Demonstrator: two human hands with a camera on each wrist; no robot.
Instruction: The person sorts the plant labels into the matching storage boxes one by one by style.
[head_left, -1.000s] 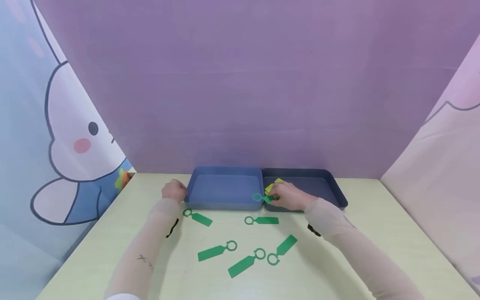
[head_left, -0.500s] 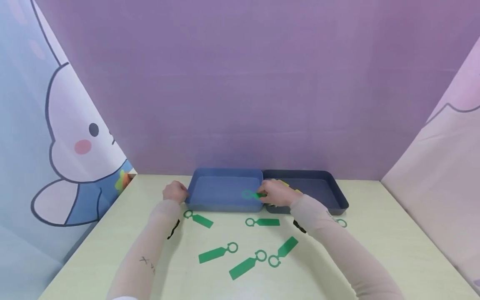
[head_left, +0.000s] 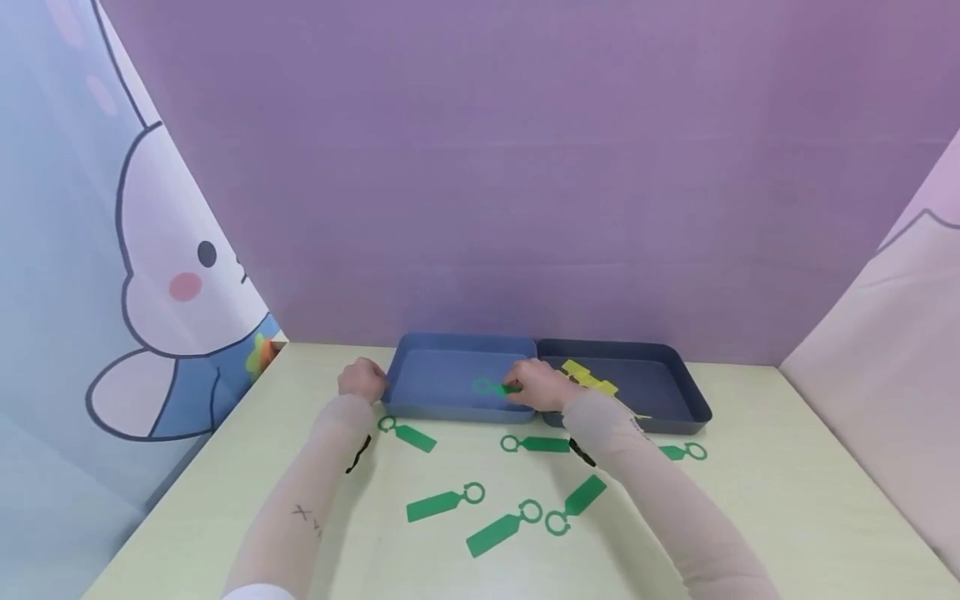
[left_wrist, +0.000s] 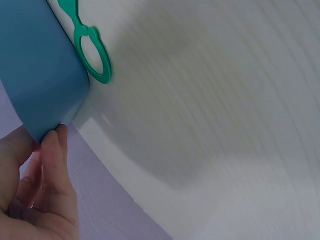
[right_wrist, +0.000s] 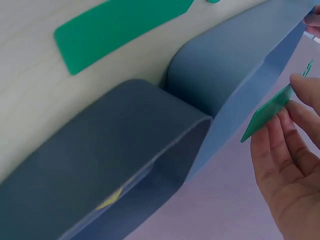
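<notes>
My right hand (head_left: 542, 386) pinches a green plastic tag (head_left: 507, 389) with a ring end, above the right part of the blue tray (head_left: 457, 412). In the right wrist view the tag (right_wrist: 270, 111) lies between thumb and fingers, clear of both trays. At the blue tray's left side my left hand (head_left: 363, 381) grips its rim. The left wrist view shows the thumb and fingers of that hand (left_wrist: 47, 185) pinching the tray's edge (left_wrist: 45, 75). Several yellow tags (head_left: 588, 377) lie in the dark tray (head_left: 660, 375), partly hidden by the right hand and forearm.
Green tags lie loose on the pale table (head_left: 360, 533): one tag (head_left: 416, 438) by the left hand, another (head_left: 546, 444) before the trays, several farther forward. The right forearm partly covers one tag (head_left: 672, 452). A purple cloth (head_left: 480, 208) hangs behind the trays.
My right hand has moved left from over the dark tray to over the blue one, carrying the green tag. More yellow tags show in the dark tray. The left hand keeps its grip.
</notes>
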